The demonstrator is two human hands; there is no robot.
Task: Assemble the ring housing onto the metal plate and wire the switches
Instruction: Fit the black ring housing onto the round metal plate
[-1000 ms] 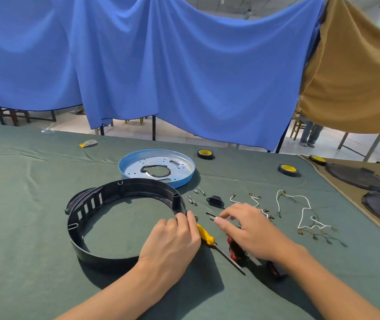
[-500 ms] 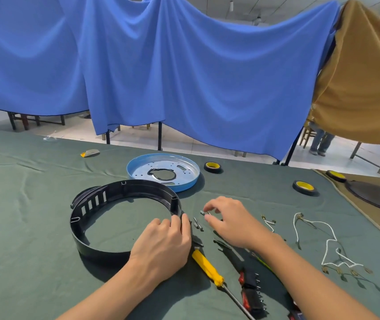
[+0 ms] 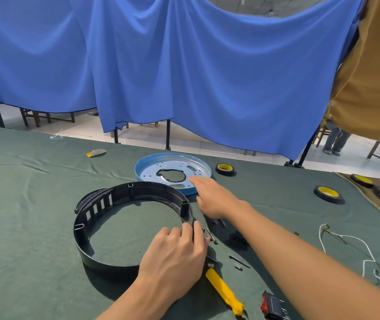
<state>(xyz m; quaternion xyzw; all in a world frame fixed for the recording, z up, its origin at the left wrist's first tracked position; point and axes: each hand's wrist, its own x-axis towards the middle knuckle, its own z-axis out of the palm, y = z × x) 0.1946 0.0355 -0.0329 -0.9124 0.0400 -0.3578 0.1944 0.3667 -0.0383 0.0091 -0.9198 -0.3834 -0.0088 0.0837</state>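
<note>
Right hand, change: half a second ago it pinched a small part just right of the ring; now the right hand (image 3: 214, 197) has gone up the frame to the plate.
Right hand, state: fingers stretched out straight and blurred, with the tip over the plate's near rim; whether it touches, I cannot tell.
Left hand, change: none; it stays on the ring's lower right rim.
Left hand, state: the left hand (image 3: 175, 252) grips the ring, fingers curled over the rim and thumb on the outside.
Ring and plate, change: both lie where they did.
Ring: the black plastic ring (image 3: 142, 191) lies flat on the desk (image 3: 22, 204), left of centre; it has slots in its left wall and an upright post at its right.
Plate: the round metal plate (image 3: 152, 169) with a blue rim lies just above the ring and apart from it; it has a large middle hole and smaller holes round it.
Screws: loose screws (image 3: 209, 234) lie just right of the left hand.
Switch: a red and black switch (image 3: 272, 306) sits at the bottom edge, right of the yellow screwdriver (image 3: 223, 289).
Wires: white wires (image 3: 357, 239) lie at the right edge, well apart from the ring.
</note>
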